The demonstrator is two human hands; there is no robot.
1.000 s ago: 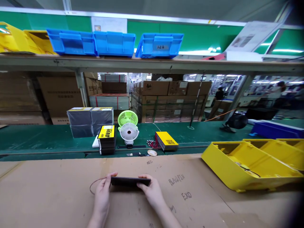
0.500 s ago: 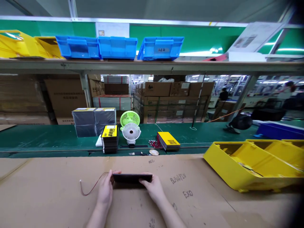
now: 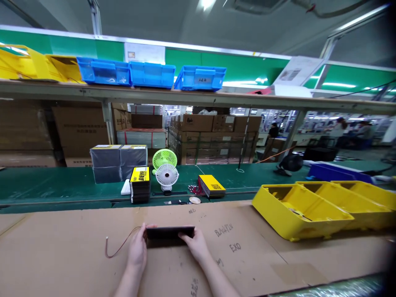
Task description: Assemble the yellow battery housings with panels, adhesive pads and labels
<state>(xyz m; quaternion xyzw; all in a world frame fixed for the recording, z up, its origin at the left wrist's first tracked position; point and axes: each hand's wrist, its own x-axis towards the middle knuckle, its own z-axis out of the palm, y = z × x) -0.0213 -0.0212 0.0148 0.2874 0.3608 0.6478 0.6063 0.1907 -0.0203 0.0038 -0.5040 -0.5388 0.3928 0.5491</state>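
Observation:
Between my two hands is a flat black panel (image 3: 163, 233), tilted so that its dark face looks toward me, close above the cardboard sheet (image 3: 77, 243). My left hand (image 3: 138, 249) grips its left end. At the right end, my right hand (image 3: 194, 244) holds it with the thumb across the front; the other fingers are mostly hidden behind. A thin reddish-brown cable (image 3: 121, 246) with a small white connector runs out to the left from beside my left hand and curves over the cardboard.
Beyond the cardboard stand a stack of yellow-topped black packs (image 3: 140, 185), a white fan (image 3: 167, 176), a green fan (image 3: 163, 159) and another yellow-topped stack (image 3: 212, 185). Yellow bins (image 3: 303, 212) sit at the right. Blue bins (image 3: 151, 75) line the shelf above.
The camera view has tilted and shifted, so the shelf and bins appear in other places. Both hands still hold the black panel, almost unmoved over the cardboard.

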